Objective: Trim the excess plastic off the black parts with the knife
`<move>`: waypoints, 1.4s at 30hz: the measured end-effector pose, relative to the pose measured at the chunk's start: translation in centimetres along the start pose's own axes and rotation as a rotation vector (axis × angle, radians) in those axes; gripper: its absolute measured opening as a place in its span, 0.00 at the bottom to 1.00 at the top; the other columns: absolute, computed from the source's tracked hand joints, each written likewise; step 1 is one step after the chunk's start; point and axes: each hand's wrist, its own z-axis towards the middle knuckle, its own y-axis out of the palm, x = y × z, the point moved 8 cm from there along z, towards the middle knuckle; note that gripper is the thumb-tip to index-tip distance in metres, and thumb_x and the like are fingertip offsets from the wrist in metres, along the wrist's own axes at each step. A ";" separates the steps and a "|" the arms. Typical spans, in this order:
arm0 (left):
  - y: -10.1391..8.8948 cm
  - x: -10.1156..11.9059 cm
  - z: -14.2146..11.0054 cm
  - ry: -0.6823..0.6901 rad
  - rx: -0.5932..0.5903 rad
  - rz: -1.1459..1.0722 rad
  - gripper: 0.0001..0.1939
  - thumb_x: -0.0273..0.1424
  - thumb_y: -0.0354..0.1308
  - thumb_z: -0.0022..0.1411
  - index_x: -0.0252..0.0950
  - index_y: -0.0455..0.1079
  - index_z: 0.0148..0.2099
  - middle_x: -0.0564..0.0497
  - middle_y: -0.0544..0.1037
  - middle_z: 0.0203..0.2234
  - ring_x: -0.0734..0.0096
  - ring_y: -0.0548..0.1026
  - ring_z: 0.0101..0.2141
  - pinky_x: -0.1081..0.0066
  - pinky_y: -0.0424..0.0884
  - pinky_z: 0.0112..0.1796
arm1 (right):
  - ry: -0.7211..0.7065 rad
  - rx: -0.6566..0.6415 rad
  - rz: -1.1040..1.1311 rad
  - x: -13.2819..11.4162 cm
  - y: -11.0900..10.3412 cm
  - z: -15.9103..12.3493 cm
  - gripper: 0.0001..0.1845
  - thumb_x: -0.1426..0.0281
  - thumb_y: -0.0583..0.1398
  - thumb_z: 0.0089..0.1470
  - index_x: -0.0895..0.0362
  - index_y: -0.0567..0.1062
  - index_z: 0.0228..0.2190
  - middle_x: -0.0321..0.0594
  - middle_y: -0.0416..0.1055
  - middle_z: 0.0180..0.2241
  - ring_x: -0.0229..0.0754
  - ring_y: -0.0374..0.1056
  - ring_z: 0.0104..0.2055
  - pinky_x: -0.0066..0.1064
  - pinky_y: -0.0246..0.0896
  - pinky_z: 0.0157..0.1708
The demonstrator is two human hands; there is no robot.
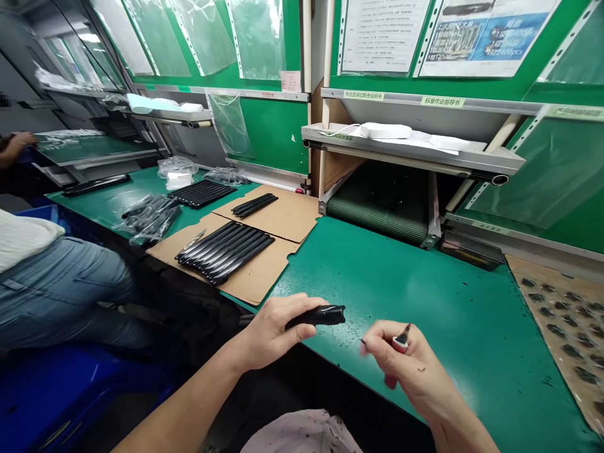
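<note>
My left hand (274, 330) is closed around a long black plastic part (321, 315), held level above the near edge of the green table (425, 296). To its right my right hand (401, 362) pinches a small tool with a red band and a dark tip (402, 338), tip pointing up toward the part's end. The two hands are a short gap apart. A row of several similar black parts (224, 250) lies on a brown cardboard sheet (255, 283) to the far left.
More black parts (255, 204) rest on a second cardboard sheet, others (201, 192) behind it. A small conveyor belt (382, 201) runs under a shelf. A cardboard with dark small pieces (566, 308) lies right. A seated person in jeans (56, 289) is at left.
</note>
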 end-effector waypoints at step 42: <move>0.5 0.7 -2.1 0.127 0.688 -0.033 0.21 0.19 0.66 0.54 0.43 0.75 0.49 0.52 0.82 0.37 0.68 0.79 0.37 0.69 0.74 0.40 | -0.279 0.208 -0.103 -0.4 1.7 2.0 0.14 0.61 0.55 0.66 0.45 0.78 0.48 0.38 0.71 0.37 0.42 0.63 0.37 0.32 0.59 0.38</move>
